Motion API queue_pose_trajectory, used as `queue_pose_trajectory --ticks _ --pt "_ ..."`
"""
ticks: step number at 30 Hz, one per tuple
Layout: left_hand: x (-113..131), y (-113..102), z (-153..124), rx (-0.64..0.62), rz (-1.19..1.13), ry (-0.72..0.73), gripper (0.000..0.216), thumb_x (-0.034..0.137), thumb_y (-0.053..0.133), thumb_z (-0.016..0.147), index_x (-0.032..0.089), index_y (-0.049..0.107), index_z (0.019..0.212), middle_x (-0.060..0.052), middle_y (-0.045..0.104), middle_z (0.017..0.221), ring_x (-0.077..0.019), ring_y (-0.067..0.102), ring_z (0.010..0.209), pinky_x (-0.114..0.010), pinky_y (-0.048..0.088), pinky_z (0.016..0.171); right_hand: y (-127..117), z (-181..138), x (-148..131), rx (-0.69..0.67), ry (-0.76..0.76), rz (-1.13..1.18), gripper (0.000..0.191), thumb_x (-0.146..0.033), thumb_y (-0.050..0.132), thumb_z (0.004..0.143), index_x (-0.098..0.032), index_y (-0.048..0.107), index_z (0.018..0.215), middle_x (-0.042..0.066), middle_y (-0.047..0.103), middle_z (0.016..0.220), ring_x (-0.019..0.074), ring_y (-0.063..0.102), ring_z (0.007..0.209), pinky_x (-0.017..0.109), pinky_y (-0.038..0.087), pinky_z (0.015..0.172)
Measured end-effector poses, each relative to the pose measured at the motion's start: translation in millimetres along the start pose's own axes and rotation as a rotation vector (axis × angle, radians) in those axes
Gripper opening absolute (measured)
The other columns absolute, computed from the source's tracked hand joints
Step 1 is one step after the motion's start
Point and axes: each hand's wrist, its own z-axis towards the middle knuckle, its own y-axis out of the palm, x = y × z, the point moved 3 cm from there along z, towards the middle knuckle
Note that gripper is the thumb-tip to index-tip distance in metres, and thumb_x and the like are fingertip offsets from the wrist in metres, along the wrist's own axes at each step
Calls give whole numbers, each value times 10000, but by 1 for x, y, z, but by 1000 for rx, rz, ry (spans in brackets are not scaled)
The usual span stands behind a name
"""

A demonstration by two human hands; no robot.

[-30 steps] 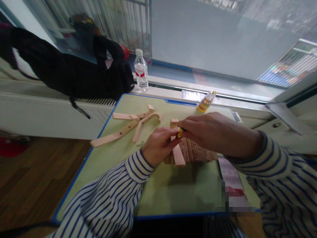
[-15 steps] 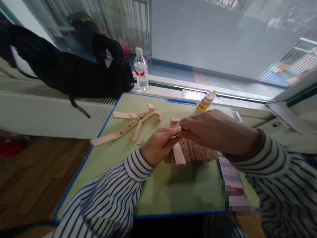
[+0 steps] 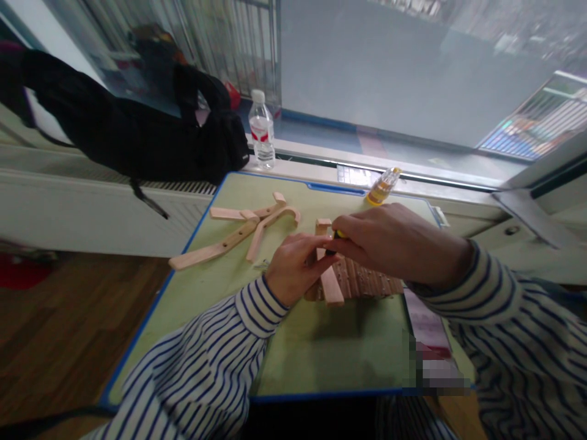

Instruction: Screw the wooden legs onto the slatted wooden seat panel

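Observation:
My right hand (image 3: 389,241) is closed around a short yellow-and-black screwdriver (image 3: 338,234), mostly hidden by the fingers. My left hand (image 3: 296,266) meets it there, thumb and fingers pinched at the tool's tip; what they grip is too small to make out. Beneath both hands a pale wooden piece (image 3: 332,287) with an upturned far end lies across a brown ridged block (image 3: 367,280) dotted with small metal bits. To the left, several similar pale wooden pieces (image 3: 229,237) with holes lie crossed together on the table (image 3: 206,324).
A clear bottle with yellow ends (image 3: 384,186) stands tilted at the table's back edge. A water bottle (image 3: 262,131) and a black bag (image 3: 151,134) rest along the sill behind. Paper (image 3: 425,318) lies on the right, near a blurred-out item. Small metal bits (image 3: 262,264) lie left of my left hand.
The screwdriver has tilted and turned slightly between my hands. My left hand has shifted a little to the right; the wooden pieces stay where they were.

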Motion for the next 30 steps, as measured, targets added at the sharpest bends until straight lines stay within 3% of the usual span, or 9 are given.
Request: queue_pose_trajectory --ticks 8,15,30 --pt "-9 -3 -5 -12 12 -9 234 378 628 764 188 613 899 -6 655 712 -142 598 684 -301 466 696 -7 -3 -2 32 -106 101 323 -332 440 876 -187 489 1160 72 636 995 148 583 753 257 308 544" --pt "-10 -1 -6 -19 2 -36 252 367 672 725 184 611 887 -12 664 754 -144 609 710 -291 473 695 -5 2 -4 -68 -144 140 220 -204 397 881 -171 603 951 40 646 842 125 555 716 258 314 562" --pt "-12 1 -6 -96 -44 -4 271 300 632 774 178 600 1013 -38 680 850 -153 623 797 -301 482 754 -3 2 -1 -48 -96 39 239 -238 371 894 -169 597 854 25 614 722 92 455 560 262 223 500"
